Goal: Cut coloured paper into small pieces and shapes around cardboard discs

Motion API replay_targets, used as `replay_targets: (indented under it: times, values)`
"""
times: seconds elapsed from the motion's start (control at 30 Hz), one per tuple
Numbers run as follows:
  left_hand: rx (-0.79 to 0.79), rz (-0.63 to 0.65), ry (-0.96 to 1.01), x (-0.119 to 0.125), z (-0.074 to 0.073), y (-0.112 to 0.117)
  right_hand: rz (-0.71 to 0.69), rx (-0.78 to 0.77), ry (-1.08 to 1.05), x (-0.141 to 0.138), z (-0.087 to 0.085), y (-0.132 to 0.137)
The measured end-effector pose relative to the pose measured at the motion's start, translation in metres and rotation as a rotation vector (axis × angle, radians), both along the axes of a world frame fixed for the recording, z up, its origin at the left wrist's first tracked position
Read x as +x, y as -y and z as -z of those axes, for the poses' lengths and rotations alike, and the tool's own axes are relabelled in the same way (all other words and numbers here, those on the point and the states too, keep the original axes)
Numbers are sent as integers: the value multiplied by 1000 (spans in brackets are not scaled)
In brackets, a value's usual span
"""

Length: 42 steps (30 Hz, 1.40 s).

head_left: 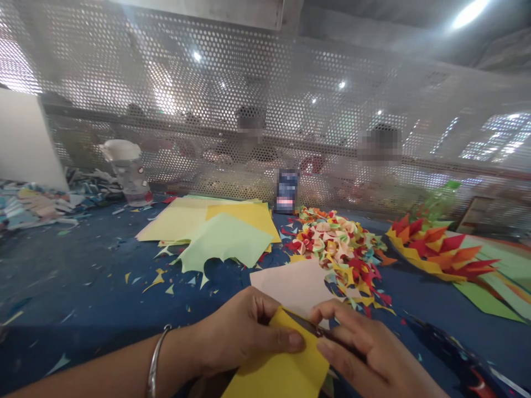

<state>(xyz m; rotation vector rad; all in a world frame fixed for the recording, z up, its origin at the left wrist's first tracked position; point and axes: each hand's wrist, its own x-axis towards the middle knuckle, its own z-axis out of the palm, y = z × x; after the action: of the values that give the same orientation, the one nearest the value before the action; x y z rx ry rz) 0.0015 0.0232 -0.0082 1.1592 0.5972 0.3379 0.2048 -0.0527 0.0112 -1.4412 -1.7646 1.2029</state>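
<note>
My left hand (238, 331) grips a yellow paper sheet (277, 373) at the bottom centre, thumb pressed across its top. My right hand (365, 354) is closed round a thin dark tool, probably scissors (321, 330), whose tip meets the yellow sheet's upper edge. A pink paper sheet (296, 284) lies on the blue table (83, 287) just beyond both hands. A silver bangle (155, 359) circles my left wrist.
Yellow and light green sheets (219, 229) lie stacked at centre. A heap of small colourful cut pieces (340, 246) sits to the right, with a red-orange-yellow spiky paper piece (440, 249) further right. A white cup (126, 171) stands back left. A perforated screen (265, 110) separates people beyond.
</note>
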Motion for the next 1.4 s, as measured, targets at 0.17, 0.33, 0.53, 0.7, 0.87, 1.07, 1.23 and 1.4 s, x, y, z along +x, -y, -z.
replay_targets:
  times: [0.17,0.33,0.53,0.7,0.87,1.07,1.23,1.4]
  values:
    - [12,6,-31,-1,-1,-1,10,31,-1,-2,1,0]
    - [4,23,-35,-2,2,-1,29,61,8,-3,1,0]
    - [26,26,-62,-2,2,-1,-2,26,4,-1,1,0]
    - [20,51,-47,-2,2,-2,-7,-17,-49,-1,3,0]
    - [48,56,-65,-2,-1,-2,-27,-11,-20,-2,-1,1]
    - [50,82,-110,-3,-3,-4,-23,-6,-36,-2,2,0]
    - [56,101,-63,-2,-2,-3,1,35,-13,-2,7,0]
    - [51,106,-92,-5,-8,-5,24,54,-8,-2,0,0]
